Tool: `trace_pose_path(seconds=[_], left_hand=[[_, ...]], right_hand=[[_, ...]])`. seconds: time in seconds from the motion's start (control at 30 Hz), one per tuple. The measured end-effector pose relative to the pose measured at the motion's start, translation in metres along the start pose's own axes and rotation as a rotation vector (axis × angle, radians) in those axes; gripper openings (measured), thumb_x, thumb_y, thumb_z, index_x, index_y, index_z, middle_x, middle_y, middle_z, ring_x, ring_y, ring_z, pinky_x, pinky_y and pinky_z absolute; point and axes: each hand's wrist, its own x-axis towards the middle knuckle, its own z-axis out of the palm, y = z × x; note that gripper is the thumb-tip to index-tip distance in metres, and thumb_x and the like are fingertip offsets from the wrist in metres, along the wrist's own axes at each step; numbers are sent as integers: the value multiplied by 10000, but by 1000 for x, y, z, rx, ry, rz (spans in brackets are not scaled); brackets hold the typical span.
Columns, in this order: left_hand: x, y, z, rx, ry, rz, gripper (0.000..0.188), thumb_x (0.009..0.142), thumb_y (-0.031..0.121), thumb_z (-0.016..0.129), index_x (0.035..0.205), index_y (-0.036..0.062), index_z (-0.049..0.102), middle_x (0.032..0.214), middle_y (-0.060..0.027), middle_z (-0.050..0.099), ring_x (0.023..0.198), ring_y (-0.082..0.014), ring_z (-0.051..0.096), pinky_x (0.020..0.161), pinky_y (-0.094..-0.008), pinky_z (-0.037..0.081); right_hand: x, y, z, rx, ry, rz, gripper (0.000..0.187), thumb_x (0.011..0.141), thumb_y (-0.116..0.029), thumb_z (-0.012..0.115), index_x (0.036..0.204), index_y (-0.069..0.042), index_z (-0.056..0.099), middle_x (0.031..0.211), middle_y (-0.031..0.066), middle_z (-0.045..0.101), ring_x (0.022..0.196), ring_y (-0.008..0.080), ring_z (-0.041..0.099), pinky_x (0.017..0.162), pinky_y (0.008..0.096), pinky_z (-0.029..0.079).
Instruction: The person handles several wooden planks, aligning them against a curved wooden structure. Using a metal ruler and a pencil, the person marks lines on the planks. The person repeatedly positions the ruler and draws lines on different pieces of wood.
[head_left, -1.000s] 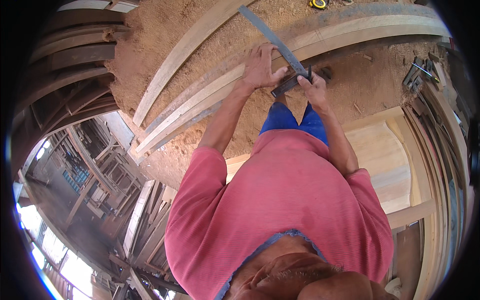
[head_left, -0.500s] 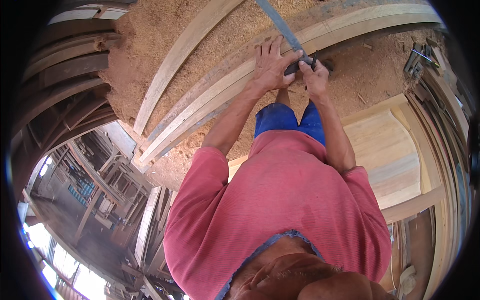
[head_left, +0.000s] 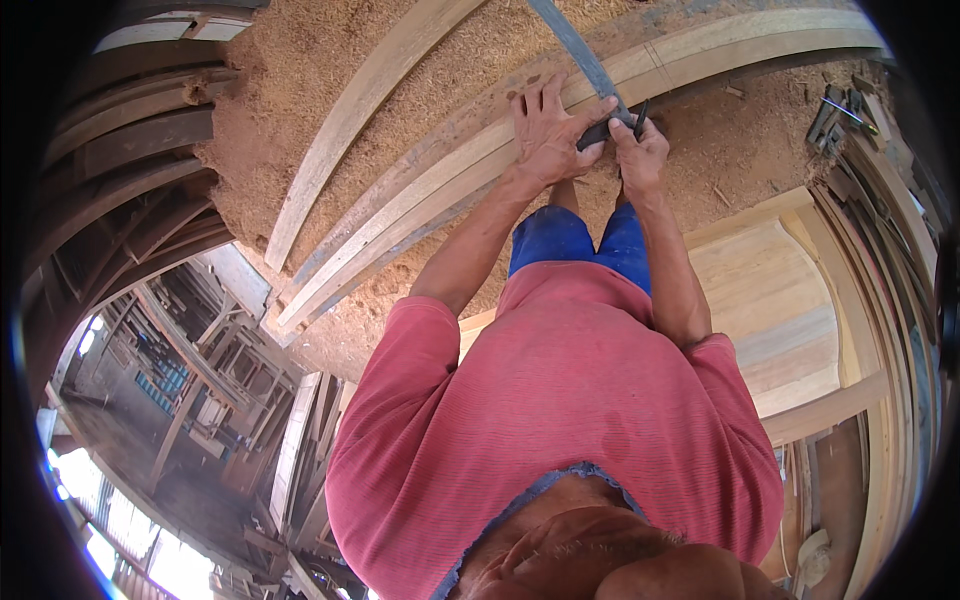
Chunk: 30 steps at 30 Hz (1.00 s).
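The left hand [head_left: 545, 130] is pressing flat, fingers spread, on the long pale curved wooden plank [head_left: 700, 55] lying across the sawdust-covered floor [head_left: 300, 90] – bracing it. The right hand [head_left: 640, 150] is clenching the dark handle of a grey-bladed handsaw [head_left: 580, 50] – cutting appears underway, calling for steady strokes.

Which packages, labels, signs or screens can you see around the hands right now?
None in view. The left hand presses on a curved wooden plank, the right hand grips a try square laid across it; sawdust all around.
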Motion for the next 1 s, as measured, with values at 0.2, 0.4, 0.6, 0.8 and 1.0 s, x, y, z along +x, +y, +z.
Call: trace_pose_path(seconds=[0.2, 0.4, 0.6, 0.8, 1.0], left_hand=[[0, 0, 0, 15, 7, 11, 742, 719, 441, 876, 1420, 539, 658, 1525, -218, 461, 1355, -446, 429, 1123, -602, 305], [1, 1, -2, 17, -8, 11, 760, 713, 443, 878, 1430, 548, 647, 1527, -221, 461, 1350, -451, 433, 1122, -611, 307], [1, 1, -2, 20, -24, 5, 773, 712, 447, 879, 1440, 550, 638, 1533, -223, 457, 1362, -455, 427, 1131, -619, 300], [2, 1, -2, 21, -34, -1, 780, 713, 447, 880, 1445, 553, 632, 1536, -223, 454, 1362, -454, 427, 1130, -621, 300], [2, 1, -3, 50, -35, 10, 745, 746, 482, 885, 1445, 542, 634, 1528, -240, 451, 1358, -451, 428, 1127, -618, 299]], right_hand=[[-1, -4, 1, -35, -4, -3, 191, 1022, -103, 732, 1155, 26, 686, 1013, 17, 695, 883, 67, 601, 755, 246, 502], [-1, -6, 0, -38, -20, 6, 204, 1025, -115, 736, 1161, 28, 685, 1030, 21, 699, 903, 71, 603, 775, 250, 505], [1, -4, -3, -19, -38, 10, 206, 1028, -116, 730, 1168, 29, 684, 1041, 27, 704, 905, 73, 605, 784, 256, 509], [6, 6, -7, -44, -46, -10, 200, 1032, -138, 720, 1145, 25, 702, 1033, 44, 719, 907, 91, 621, 797, 278, 520], [1, -41, -26, -724, 221, -537, 295, 1076, -274, 622, 1112, -42, 800, 1050, 163, 769, 936, 344, 720, 851, 427, 554]])
